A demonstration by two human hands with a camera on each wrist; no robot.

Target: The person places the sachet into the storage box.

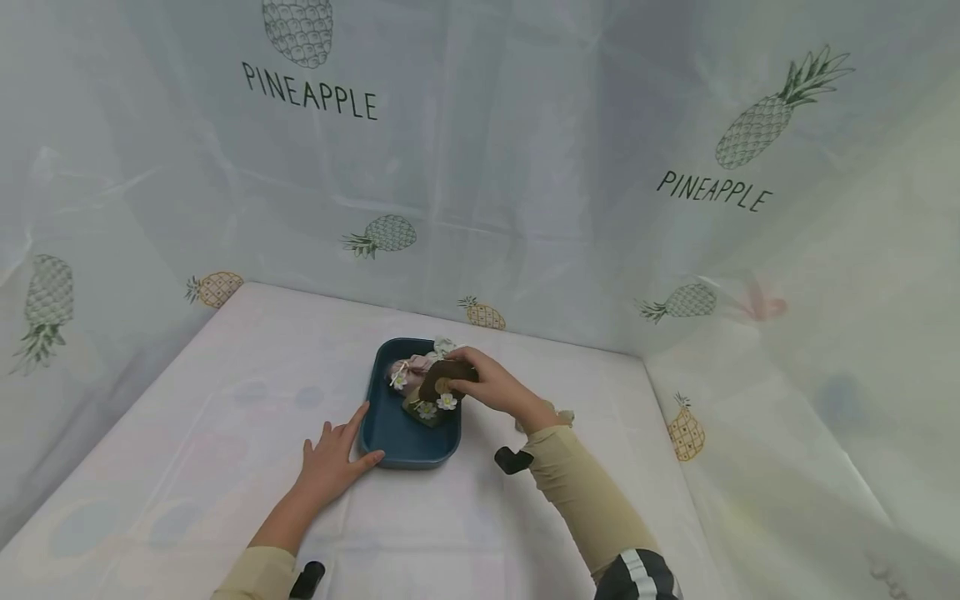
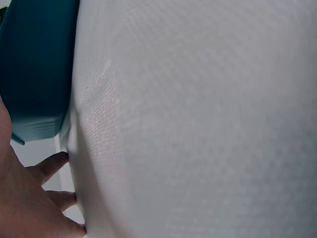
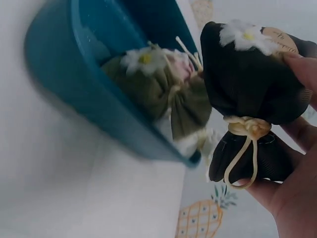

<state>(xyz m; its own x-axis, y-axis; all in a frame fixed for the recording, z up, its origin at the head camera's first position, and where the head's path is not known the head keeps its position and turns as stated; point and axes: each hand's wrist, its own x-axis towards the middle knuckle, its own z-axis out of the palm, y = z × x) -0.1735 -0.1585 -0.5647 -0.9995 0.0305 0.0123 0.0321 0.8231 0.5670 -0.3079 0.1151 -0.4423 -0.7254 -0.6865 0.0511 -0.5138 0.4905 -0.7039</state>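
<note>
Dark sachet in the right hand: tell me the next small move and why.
Probably lower the dark sachet into the blue tray and let go. The right hand holds it just above the tray, where the olive sachet and a pink one already lie, while the left hand steadies the tray's near corner.

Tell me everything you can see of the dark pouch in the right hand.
The dark pouch looks like a small bag of dark brown ribbed fabric, gathered at the neck and tied with a cream cord whose loop hangs down. A white flower with a yellow centre sits on it. The right hand grips it, fingers curled round it, holding it over the blue tray beside the olive pouch that lies inside.
</note>
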